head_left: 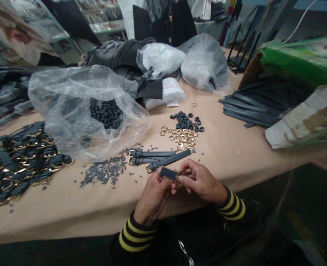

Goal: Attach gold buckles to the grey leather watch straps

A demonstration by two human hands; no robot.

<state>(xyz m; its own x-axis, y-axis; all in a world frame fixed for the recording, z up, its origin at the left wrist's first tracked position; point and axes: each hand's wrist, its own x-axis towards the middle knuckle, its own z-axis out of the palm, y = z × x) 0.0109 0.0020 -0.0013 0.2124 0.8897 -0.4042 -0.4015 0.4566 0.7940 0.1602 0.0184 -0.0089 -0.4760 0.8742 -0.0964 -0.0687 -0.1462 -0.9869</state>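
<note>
Near the table's front edge, my left hand grips a short dark leather strap. A gold buckle sits at the strap's right end, pinched by the fingers of my right hand. Part of the strap and buckle is hidden behind my fingers. Just beyond my hands lie finished-looking buckled straps, side by side. Loose gold buckles are heaped behind them, with black strap loops further back. Left of the straps is a scatter of tiny dark pieces.
A clear plastic bag of black loops stands at the left, beside a pile of buckled straps. Long dark strips spill from a green box at the right. White-filled bags lie at the back. A person is partly visible upper left.
</note>
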